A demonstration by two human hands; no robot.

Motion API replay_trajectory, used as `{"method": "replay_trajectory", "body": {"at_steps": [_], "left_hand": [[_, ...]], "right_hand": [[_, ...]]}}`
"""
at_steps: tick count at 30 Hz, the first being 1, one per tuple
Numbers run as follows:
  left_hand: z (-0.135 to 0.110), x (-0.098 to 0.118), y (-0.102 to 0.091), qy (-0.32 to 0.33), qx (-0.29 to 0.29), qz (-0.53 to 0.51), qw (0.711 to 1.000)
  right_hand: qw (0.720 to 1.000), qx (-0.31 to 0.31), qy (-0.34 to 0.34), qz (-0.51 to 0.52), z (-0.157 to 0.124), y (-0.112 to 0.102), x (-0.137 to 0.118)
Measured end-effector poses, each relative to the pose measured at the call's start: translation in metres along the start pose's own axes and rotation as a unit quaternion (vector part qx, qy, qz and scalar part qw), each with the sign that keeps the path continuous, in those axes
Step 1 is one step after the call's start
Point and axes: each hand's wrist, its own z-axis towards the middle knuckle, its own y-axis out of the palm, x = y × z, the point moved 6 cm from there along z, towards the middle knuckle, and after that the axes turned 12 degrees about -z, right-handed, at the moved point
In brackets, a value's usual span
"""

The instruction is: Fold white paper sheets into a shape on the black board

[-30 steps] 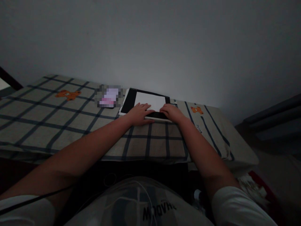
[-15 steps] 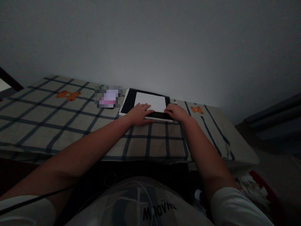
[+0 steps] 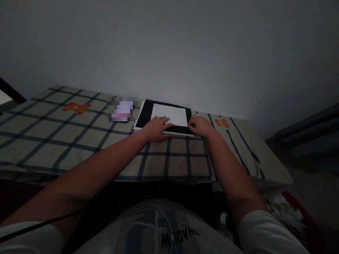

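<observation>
A black pad [image 3: 145, 116] with small holes along its far edge lies on the table against the wall. On its middle sits a white sheet of paper [image 3: 169, 113], and pale pages show beneath the pad's edges. My left hand [image 3: 156, 128] lies flat on the near side of the pad, fingers spread over the white sheet's lower left. At the pad's right edge, my right hand [image 3: 200, 125] is closed, with thumb and forefinger curled together. Whatever may be between those fingertips is too small to make out.
A checked tablecloth [image 3: 87, 141] with orange bear patches covers the table. Left of the pad is a blurred-out purple and pink item [image 3: 122, 110]. The wall [image 3: 169, 53] rises right behind. A red container [image 3: 298, 208] with crumpled contents stands on the floor at lower right.
My right hand has drawn slightly right, off the black surface to the pad's edge, and its fingers have curled in. My left hand and the pad have stayed put.
</observation>
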Motion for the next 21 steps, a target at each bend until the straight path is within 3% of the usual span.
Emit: {"method": "replay_trajectory", "body": {"at_steps": [4,7,17,21], "left_hand": [[0.0,-0.001,0.001,0.007,0.01,0.005,1.0],[0.0,-0.001,0.002,0.008,0.012,0.01,1.0],[-0.001,0.005,-0.009,0.014,0.041,0.04,0.998],[0.001,0.008,-0.013,0.0,0.027,0.043,0.999]], "right_hand": [[0.998,0.057,-0.02,0.023,0.01,0.0,-0.023],[0.996,0.035,-0.075,0.04,0.017,0.009,-0.04],[0.996,0.025,-0.063,0.053,0.018,0.016,-0.036],[0.996,0.026,-0.062,0.057,0.018,0.015,-0.037]]}}
